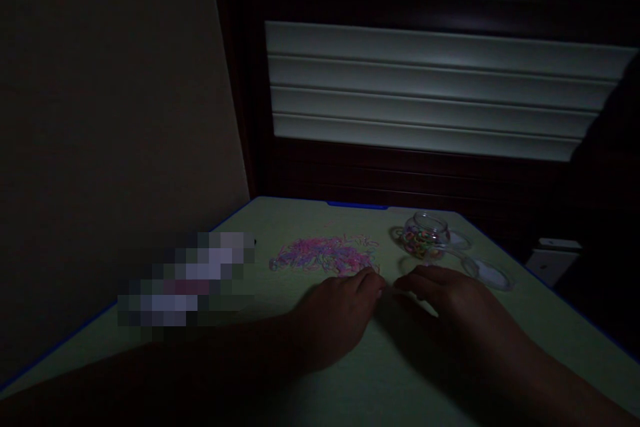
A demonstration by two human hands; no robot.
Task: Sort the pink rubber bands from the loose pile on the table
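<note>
My left hand [343, 310] is low over the table at the near right edge of a loose pile of small pink, purple and pale rubber bands [323, 255]. Its fingers are bent together at the tips. Facing it across a small gap, my right hand [447, 293] has thumb and fingertips pinched. Something thin and pale seems to show by the right fingertips, too dim to name. Beyond the right hand stands a clear open jar [429, 227] partly filled with multicoloured bands. Clear, lid-like pieces [490, 275] lie to its right.
The pale table [345, 390] has a blue edge. On its left lies a pixelated item [193, 280] that I cannot identify. A wall [115, 113] rises at left, and a dark panel with light slats [425, 90] stands behind. A white object [553, 260] is beyond the right edge.
</note>
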